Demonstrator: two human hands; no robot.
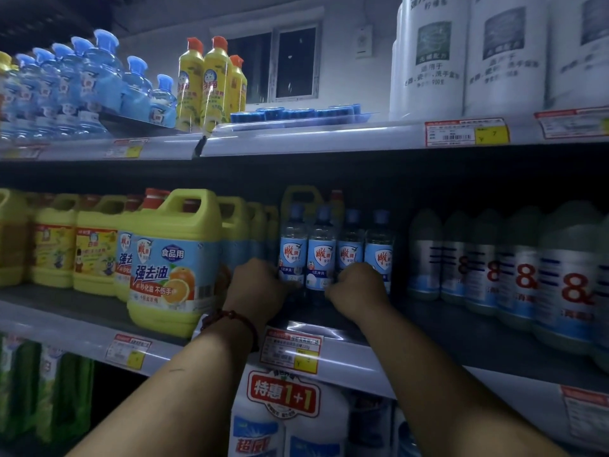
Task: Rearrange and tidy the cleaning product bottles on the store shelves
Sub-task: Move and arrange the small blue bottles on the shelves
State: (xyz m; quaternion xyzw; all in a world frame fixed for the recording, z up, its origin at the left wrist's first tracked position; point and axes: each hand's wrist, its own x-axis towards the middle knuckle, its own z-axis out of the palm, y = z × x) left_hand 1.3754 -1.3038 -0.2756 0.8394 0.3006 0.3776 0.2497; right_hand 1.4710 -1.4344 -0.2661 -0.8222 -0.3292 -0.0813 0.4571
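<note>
Dim middle shelf (461, 324): left grip (260, 285) and right grip (357, 291) clasp the clear bottles (321, 255) low down, at the row's 9 and 3 o'clock. Straightening them likely needs an even forward pull.

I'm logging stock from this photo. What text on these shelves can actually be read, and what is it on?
"强去油", "食品用", "不伤手": front yellow jug.
"雕牌": small clear bottles.
"特惠1+1": red tag on the lower white bottles.
"8": grey bottles.
Price tags and the print on the upper white bottles: too blurred to read.
</note>
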